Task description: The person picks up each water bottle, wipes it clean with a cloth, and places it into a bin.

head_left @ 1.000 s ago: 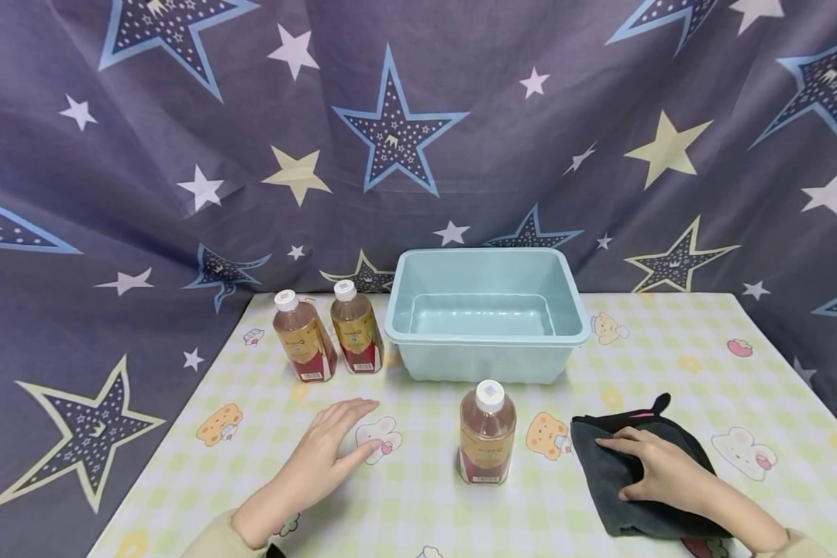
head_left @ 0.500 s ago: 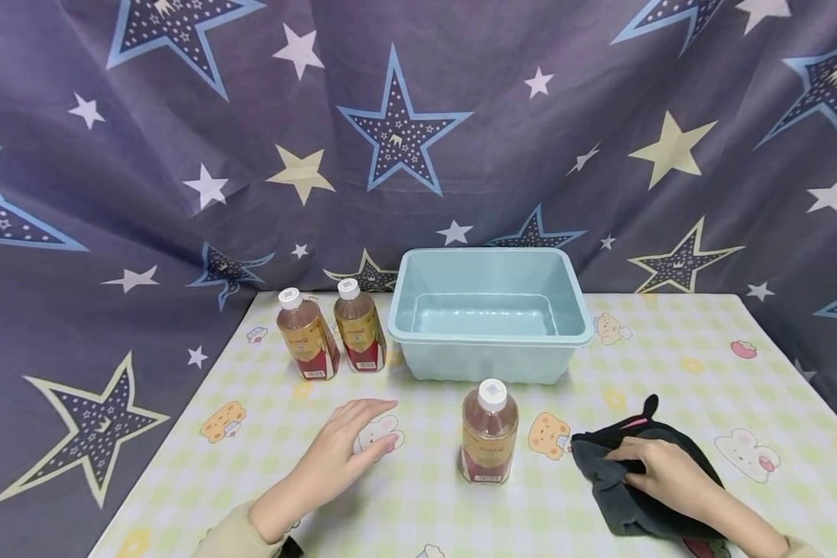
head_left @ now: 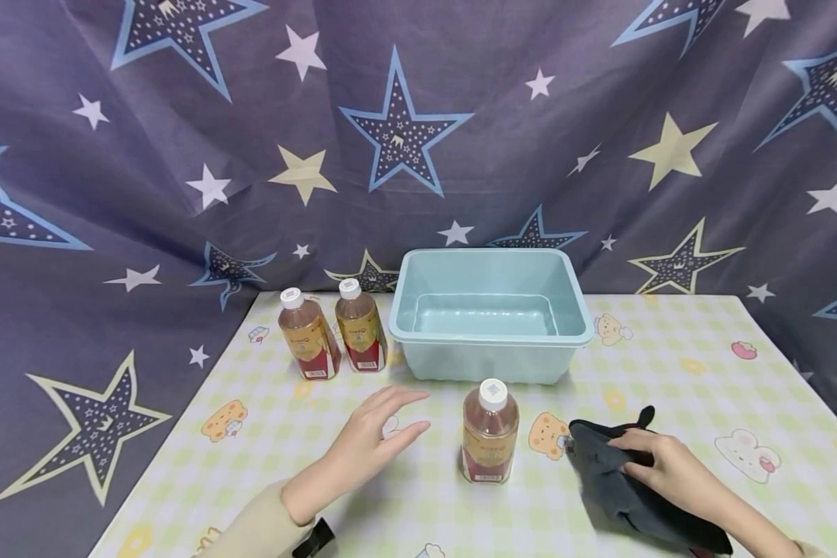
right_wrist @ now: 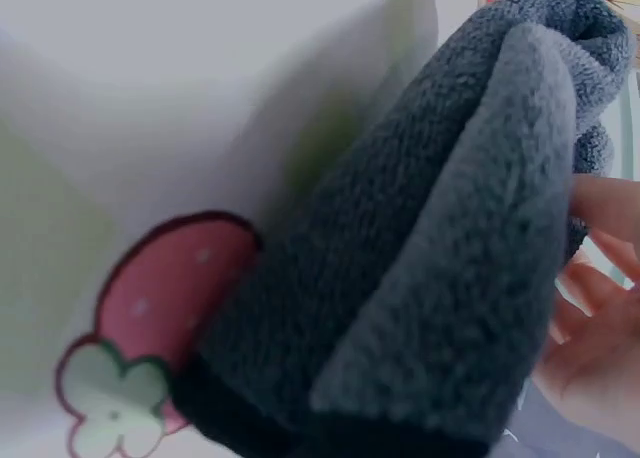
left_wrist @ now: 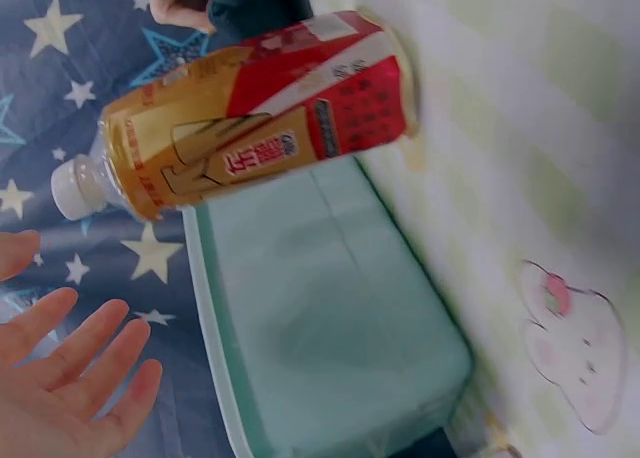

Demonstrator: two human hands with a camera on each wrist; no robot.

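Note:
My right hand (head_left: 669,471) pinches a dark grey fuzzy cloth (head_left: 621,488) with black edging and a small loop, at the table's right. In the right wrist view the cloth (right_wrist: 430,248) hangs in folds from the fingers, partly raised off the tablecloth. My left hand (head_left: 363,442) is held over the table with fingers spread and nothing in them. Just right of it stands an upright drink bottle (head_left: 490,442) with a white cap and a gold and red label. The left wrist view shows that bottle (left_wrist: 270,118) beyond the spread fingers (left_wrist: 100,358).
A light blue plastic bin (head_left: 488,349) stands at the back middle of the table. Left of it are two similar bottles, one nearer the bin (head_left: 360,333) and one farther left (head_left: 309,345). A star-patterned curtain (head_left: 418,139) hangs behind the checked tablecloth (head_left: 697,372).
My left hand has moved right, closer to the single bottle. My right hand has gathered the cloth, which lay flatter before, and lifted part of it.

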